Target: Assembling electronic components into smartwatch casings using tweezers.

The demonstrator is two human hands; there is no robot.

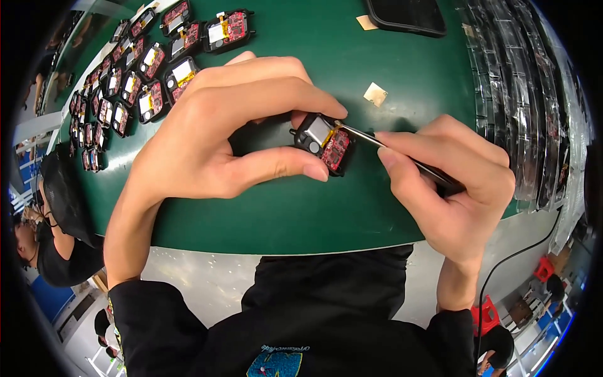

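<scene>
My left hand (226, 125) grips a small black device housing (323, 143) between thumb and fingers, just above the green table. Inside the housing lie a red circuit board (336, 149), a silver battery (316, 131), a round grey part and a strip of yellow tape. In my right hand (449, 179) is a pair of thin metal tweezers (364, 135), held like a pen. Their tip reaches the upper edge of the housing, beside the yellow tape. Whether the tip pinches anything there is too small to tell.
Several similar open housings (151, 100) stand in rows at the far left of the green table (282, 220). A small cream square (375, 94) lies beyond my hands, and a black phone (407, 16) at the back. Stacked clear plastic trays (515, 107) line the right side.
</scene>
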